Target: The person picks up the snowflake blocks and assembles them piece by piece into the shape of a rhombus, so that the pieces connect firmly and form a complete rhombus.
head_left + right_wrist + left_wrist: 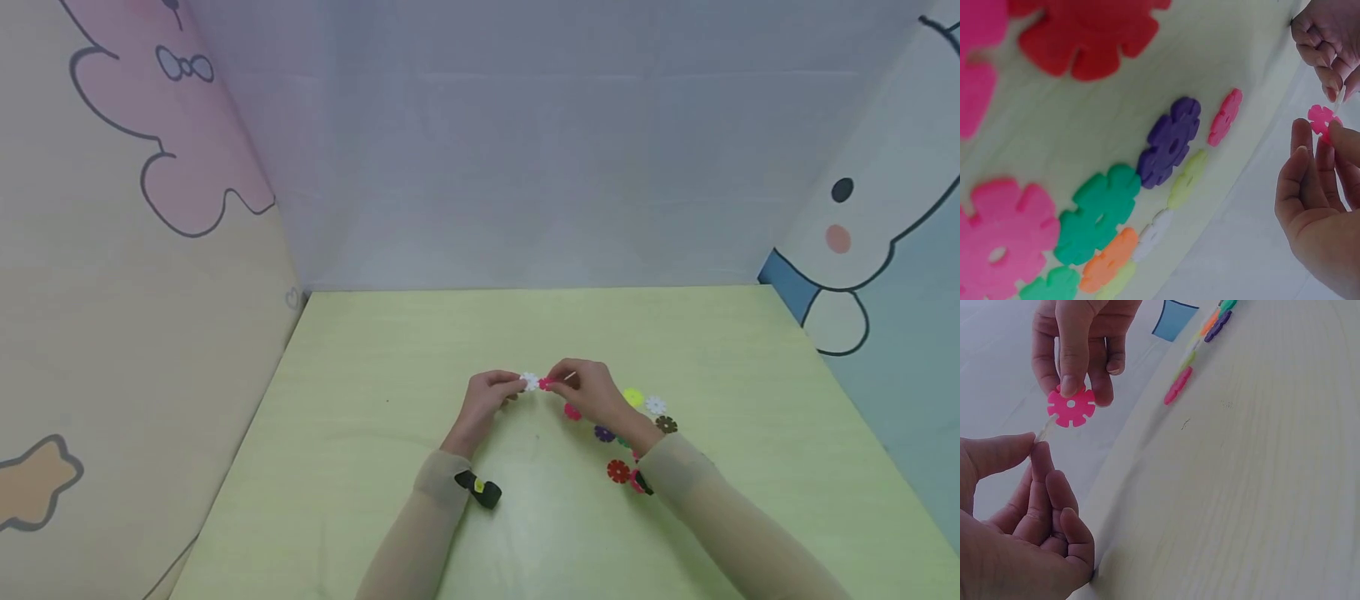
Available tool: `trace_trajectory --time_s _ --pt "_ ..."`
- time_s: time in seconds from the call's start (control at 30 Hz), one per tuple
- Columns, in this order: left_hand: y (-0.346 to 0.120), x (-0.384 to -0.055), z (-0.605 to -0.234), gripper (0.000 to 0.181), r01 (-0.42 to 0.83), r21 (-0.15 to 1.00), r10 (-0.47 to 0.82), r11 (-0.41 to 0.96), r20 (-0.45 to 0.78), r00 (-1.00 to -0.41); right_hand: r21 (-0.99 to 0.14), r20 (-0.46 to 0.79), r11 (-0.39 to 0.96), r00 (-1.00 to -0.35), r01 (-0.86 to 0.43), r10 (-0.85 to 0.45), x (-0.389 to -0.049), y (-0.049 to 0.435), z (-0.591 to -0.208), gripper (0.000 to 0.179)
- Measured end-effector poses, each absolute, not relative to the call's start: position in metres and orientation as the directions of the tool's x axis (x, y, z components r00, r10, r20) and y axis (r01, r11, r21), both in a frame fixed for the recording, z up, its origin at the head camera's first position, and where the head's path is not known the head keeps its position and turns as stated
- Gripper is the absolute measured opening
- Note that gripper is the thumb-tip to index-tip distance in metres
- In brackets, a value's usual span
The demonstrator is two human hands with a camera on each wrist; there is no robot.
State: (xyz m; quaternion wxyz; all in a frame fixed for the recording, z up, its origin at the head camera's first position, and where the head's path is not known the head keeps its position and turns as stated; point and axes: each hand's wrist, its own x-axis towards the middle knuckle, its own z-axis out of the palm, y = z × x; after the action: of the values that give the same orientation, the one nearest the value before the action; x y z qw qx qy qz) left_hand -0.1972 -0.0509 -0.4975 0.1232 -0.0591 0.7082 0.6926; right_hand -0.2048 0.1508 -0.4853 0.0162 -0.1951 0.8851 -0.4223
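My left hand (486, 400) pinches a white flower-shaped plastic disc (529, 382) by its edge between thumb and fingertips. In the left wrist view this disc is edge-on and mostly covered by the fingers. A pink notched disc (1079, 416) with a round centre hole is held between the thumb and fingers of my right hand (594, 393). The rims of the two discs meet at the pink one's lower left in the left wrist view; how deep the slots engage I cannot tell. Both hands are raised above the table.
Loose discs lie under and around the right forearm: a purple one (1169, 142), a red one (618, 472), a yellow one (633, 397), a white one (656, 405), a brown one (666, 424) and several others. The pale table (360, 367) meets walls at the back and left.
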Motion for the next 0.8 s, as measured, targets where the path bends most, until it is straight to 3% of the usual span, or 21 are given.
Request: trace_trajectory --time_s 0.33,0.8 --pt "-0.051 -0.204 -0.514 0.021 -0.209 0.977 0.101 0.028 -0.211 -0.972 -0.676 0.187 0.621 -0.908 -0.396 -0.375 -0.206 0.148 -0.488 0.007" --pt "-0.052 -0.203 -0.523 0.010 -0.197 0.979 0.078 -0.040 -0.194 -0.978 -0.667 0.256 0.607 -0.898 -0.433 -0.359 -0.203 0.143 -0.488 0.004"
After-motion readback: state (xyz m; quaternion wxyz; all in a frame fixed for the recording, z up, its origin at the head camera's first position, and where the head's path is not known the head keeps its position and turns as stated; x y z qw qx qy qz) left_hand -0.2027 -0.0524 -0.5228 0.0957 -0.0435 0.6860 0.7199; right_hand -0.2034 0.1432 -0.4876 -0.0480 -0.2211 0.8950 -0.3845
